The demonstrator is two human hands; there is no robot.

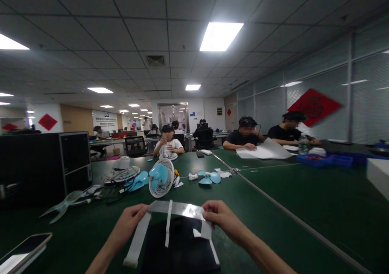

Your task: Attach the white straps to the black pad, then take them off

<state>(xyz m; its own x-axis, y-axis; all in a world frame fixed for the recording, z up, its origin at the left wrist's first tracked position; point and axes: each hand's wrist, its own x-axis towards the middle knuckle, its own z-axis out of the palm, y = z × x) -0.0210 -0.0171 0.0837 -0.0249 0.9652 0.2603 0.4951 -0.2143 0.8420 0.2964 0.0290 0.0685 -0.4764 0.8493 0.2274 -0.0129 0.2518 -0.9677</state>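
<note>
A long pale ribbon-like strip (179,209) stretches between my two hands above a black flat object (176,249) on the green table. My left hand (130,221) pinches the strip at its left bend, where one ribbed end hangs down and to the left. At the right bend my right hand (220,217) pinches it, and a shorter ribbed end hangs below the fingers. A narrow white strip (168,225) crosses the middle of the ribbon. White pieces lie on the right part of the black object.
A small fan (161,178) with blue blades stands beyond my hands. Loose blue blades (209,178) lie to its right. At left are a phone (26,247), clear blades (65,203) and a black computer case (75,156). Several people sit around; blue trays (314,159) are at right.
</note>
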